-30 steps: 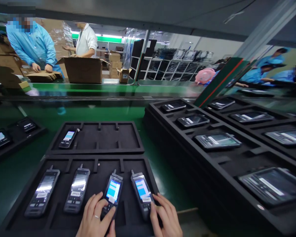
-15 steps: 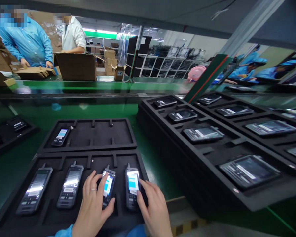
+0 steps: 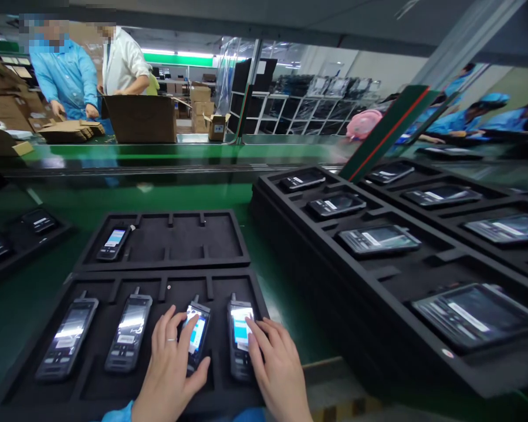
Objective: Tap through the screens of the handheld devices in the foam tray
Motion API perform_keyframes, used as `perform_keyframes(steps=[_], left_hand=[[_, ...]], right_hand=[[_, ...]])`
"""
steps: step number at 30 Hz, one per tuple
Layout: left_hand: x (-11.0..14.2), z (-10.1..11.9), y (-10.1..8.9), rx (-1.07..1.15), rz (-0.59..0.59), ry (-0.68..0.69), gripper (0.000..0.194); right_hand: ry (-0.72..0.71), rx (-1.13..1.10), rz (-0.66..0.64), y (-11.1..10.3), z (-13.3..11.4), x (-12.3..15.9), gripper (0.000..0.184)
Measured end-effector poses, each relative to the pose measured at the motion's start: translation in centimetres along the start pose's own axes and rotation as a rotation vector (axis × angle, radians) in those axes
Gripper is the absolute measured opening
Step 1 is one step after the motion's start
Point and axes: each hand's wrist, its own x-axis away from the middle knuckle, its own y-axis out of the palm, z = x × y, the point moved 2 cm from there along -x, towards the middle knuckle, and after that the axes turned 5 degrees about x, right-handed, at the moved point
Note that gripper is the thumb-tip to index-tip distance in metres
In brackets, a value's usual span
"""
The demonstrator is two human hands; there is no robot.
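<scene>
Four-slot black foam tray (image 3: 39, 391) in front of me holds handheld radio phones with stub antennas. My left hand (image 3: 169, 357) lies over the third handset (image 3: 198, 331), whose screen is lit; the index finger is at the screen and the thumb is spread by the lower right edge. My right hand (image 3: 279, 363) has its index fingertip at the lit screen of the rightmost handset (image 3: 239, 360), its fingers extended and nothing gripped. To the left, a first handset (image 3: 68, 337) and a second handset (image 3: 129, 334) rest in their slots, showing reflections on their screens.
Behind sits another foam tray (image 3: 180, 265) with one lit handset (image 3: 114, 241) at its left. Stacked trays (image 3: 299, 281) of handsets rise on the right. More handsets lie far left. A green post (image 3: 385, 138) leans beyond. Co-workers (image 3: 66, 76) handle cardboard across the green bench (image 3: 193, 153).
My right index finger has moved from the rightmost handset's edge onto its screen. My left hand stays over the third handset. The view has shifted slightly.
</scene>
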Motion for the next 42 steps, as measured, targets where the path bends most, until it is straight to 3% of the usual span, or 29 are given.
perform_keyframes(steps=[10,23,27,33,36,42], left_hand=[[-0.4,0.4,0.0,-0.112,0.003,0.09,0.048],[0.0,0.2,0.1,-0.053,0.028,0.017,0.054],[-0.2,0.3,-0.4,-0.001,0.045,0.023,0.045],[0.0,-0.1,-1.0,0.113,0.114,0.056,0.016],[0.0,0.2,-0.8,0.144,0.125,0.104,0.018],[0.0,0.5,-0.7,0.159,0.16,0.014,0.021]], right_hand=[[0.053,-0.111,0.025,0.0,0.2,0.5,0.031],[0.037,-0.15,0.106,-0.4,0.1,0.6,0.024],[-0.016,-0.146,0.138,-0.5,-0.1,0.7,0.02],[-0.026,-0.128,0.111,-0.3,0.0,0.8,0.019],[-0.001,-0.183,0.101,-0.4,0.2,0.8,0.02],[0.018,-0.231,0.072,-0.2,0.4,0.9,0.018]])
